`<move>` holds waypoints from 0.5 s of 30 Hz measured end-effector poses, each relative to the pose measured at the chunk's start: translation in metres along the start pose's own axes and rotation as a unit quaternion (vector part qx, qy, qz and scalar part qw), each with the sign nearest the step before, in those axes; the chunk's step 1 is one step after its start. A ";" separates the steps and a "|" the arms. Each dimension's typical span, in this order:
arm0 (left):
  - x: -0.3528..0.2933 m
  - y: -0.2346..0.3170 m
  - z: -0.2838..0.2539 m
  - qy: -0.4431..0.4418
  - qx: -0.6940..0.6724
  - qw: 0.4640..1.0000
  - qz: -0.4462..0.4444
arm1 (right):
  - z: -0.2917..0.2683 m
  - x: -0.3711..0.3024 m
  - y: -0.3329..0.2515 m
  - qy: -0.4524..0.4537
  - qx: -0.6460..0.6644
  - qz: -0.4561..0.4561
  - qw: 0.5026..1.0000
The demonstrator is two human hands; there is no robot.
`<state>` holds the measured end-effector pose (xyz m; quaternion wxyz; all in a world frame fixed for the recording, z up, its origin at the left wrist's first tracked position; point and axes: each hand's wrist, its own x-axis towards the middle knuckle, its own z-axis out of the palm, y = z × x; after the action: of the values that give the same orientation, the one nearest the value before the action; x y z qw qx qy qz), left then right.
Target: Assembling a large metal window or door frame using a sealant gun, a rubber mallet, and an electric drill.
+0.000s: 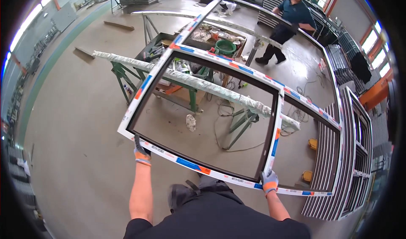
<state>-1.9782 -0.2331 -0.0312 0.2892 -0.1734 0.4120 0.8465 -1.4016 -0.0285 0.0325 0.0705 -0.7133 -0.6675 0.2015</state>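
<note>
Frame (277, 134) is white-faced with blue and orange patches, dark-edged inside.

Passing room over floor (76, 163) left of large frame (253, 73), wrapped beam (203, 85) behind its openings, stacked frames (327, 167) crowding right.

The frame (192, 164) wears smooth printed film, with matt inner edges (270, 131); the crossbar (203, 85) is wrapped in crinkled, shiny plastic. The stand (193, 99) looks like painted metal; the basin (225, 47), smooth plastic; the shirt (215, 218), matt cloth; the floor (80, 124), smooth and glossy.
</note>
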 end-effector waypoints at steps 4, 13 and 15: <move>0.056 0.054 0.018 -0.015 0.054 0.998 -0.023 | 0.044 -0.017 -0.129 -0.013 0.001 -0.003 1.000; 0.218 0.155 0.018 -0.011 0.077 0.990 -0.121 | 0.162 -0.051 -0.396 -0.035 0.012 -0.010 0.999; 0.268 0.198 0.012 -0.022 0.085 0.986 -0.139 | 0.178 -0.058 -0.453 -0.040 -0.002 -0.017 0.999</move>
<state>-2.3113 -0.2286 -0.0481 0.4268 -0.1851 0.4481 0.7634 -1.8896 -0.0705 0.0491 0.0456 -0.6933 -0.6824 0.2272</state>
